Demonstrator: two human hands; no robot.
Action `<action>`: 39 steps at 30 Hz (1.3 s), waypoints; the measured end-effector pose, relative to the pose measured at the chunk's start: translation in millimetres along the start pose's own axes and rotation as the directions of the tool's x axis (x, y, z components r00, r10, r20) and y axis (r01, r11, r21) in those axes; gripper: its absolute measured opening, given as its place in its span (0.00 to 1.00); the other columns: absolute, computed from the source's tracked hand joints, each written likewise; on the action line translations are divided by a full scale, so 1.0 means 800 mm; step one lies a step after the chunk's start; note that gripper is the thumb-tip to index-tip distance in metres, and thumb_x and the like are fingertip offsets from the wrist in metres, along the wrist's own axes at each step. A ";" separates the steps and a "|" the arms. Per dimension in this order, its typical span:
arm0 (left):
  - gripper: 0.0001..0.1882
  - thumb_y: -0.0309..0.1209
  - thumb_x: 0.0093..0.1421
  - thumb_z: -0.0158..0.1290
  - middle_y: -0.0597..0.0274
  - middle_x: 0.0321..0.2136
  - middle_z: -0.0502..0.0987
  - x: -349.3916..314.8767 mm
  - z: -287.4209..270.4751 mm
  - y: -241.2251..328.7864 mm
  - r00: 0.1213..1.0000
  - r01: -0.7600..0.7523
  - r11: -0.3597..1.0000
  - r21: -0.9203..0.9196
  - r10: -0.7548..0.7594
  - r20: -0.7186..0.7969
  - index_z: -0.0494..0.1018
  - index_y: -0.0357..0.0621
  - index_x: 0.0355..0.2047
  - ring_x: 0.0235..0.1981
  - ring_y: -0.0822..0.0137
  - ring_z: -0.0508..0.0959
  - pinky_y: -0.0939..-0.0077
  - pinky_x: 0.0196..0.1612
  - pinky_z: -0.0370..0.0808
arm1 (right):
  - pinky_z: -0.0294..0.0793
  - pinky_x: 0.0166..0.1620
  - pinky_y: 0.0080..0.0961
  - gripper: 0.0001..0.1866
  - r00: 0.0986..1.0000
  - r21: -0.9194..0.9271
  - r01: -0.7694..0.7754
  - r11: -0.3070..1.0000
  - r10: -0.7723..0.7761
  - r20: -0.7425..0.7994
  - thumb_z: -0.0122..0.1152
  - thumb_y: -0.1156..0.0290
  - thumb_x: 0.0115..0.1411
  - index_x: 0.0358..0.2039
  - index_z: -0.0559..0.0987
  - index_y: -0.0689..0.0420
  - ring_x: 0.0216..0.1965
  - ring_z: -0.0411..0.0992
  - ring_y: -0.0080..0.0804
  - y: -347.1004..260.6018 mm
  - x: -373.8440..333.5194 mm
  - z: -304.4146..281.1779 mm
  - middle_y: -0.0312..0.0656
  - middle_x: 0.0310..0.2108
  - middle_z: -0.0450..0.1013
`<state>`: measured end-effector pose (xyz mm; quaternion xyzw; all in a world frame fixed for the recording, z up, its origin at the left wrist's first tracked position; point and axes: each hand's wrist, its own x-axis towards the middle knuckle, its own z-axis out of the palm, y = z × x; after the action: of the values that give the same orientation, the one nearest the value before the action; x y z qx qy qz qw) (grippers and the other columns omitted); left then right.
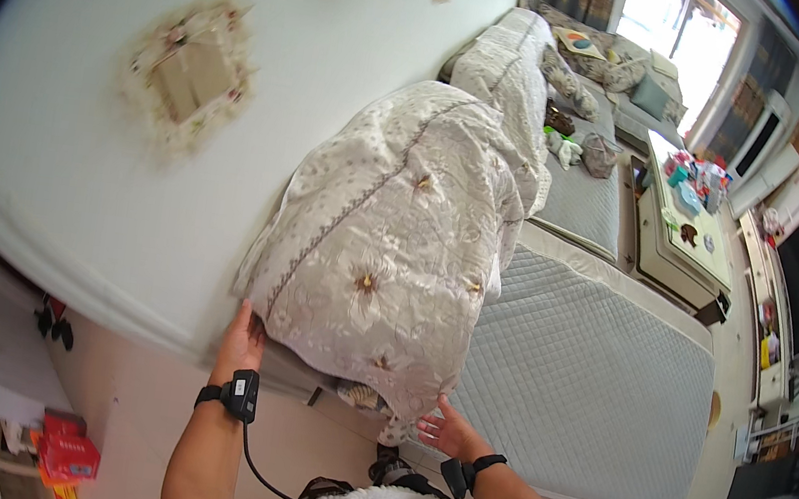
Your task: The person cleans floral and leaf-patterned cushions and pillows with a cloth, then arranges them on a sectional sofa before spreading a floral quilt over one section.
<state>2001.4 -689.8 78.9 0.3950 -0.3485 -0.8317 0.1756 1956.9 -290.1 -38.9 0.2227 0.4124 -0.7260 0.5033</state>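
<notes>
A pale floral quilted cover point(368, 256) with brown-centred flowers and a dark scalloped trim line drapes over the end of a sofa along the wall. My left hand point(245, 335) is at its near left corner, fingers stretched up against the cloth edge; part of the hand is hard to see. By the near right corner, my right hand point(449, 431) is open with its fingers spread, touching or very close to the hanging edge. Neither hand visibly grips the fabric. Patterned cloth point(362, 396) shows under the cover's lower edge.
Right of the cover lies a grey quilted sofa seat point(593, 386). A white coffee table point(670, 225) bearing bags and small items stands beyond it. Red boxes point(68, 448) sit on low shelving at the lower left. A decorated frame point(190, 76) hangs on the wall.
</notes>
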 end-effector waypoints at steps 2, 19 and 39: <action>0.31 0.43 0.52 0.57 0.60 0.53 0.63 0.022 0.012 0.010 0.999 -0.021 0.998 -0.063 0.023 0.028 0.61 0.42 0.52 0.54 0.62 0.61 0.68 0.59 0.54 | 0.62 0.50 0.46 0.42 0.994 0.075 -0.046 0.996 0.054 -0.096 0.52 0.39 0.51 0.58 0.50 0.47 0.45 0.61 0.42 -0.004 0.001 0.020 0.45 0.48 0.55; 0.23 0.37 0.60 0.47 0.56 0.51 0.66 0.045 0.049 0.071 0.956 0.036 0.979 -0.199 0.024 0.292 0.60 0.40 0.53 0.50 0.58 0.67 0.61 0.54 0.64 | 0.58 0.53 0.48 0.51 0.933 0.614 0.212 0.760 0.030 -0.358 0.57 0.36 0.44 0.59 0.48 0.53 0.49 0.59 0.50 0.070 0.056 0.087 0.57 0.49 0.55; 0.22 0.44 0.61 0.45 0.66 0.44 0.70 -0.059 -0.155 0.059 0.934 0.207 0.937 0.281 -0.275 0.227 0.62 0.47 0.51 0.41 0.71 0.69 0.75 0.42 0.66 | 0.66 0.53 0.38 0.23 0.659 0.424 0.746 0.514 -0.477 -0.581 0.48 0.73 0.48 0.47 0.67 0.64 0.46 0.67 0.42 0.096 -0.041 0.060 0.47 0.45 0.68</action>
<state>2128.0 -750.4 82.6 0.3405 -0.4200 -0.8407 -0.0280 2044.2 -323.6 -16.5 0.3540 0.2865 -0.8903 0.0067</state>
